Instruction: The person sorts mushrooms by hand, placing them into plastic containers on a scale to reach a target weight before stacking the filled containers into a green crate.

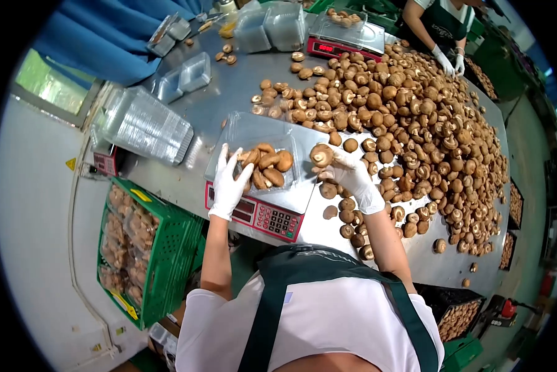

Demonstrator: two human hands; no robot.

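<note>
A clear plastic clamshell tray (294, 133) with several brown mushrooms (269, 161) in it rests on a red-framed digital scale (278, 218). At the tray's left side is my left hand (227, 186), in a white glove, its fingers spread and stretched over the edge against the nearest mushrooms. Just right of the tray, my right hand (351, 178), also gloved, grips a single mushroom (321, 155) between thumb and fingers, its pale underside partly showing. Loose mushrooms (348, 217) lie under and around my right hand on the metal table (241, 93).
A large mushroom heap (427, 124) covers the table's right. Stacked clear trays (148, 124) stand left, more trays (269, 28) at the back beside a second scale (343, 46). A green crate (148, 273) of packed mushrooms is lower left. Across the table, a co-worker's gloved hands (450, 63) touch the heap.
</note>
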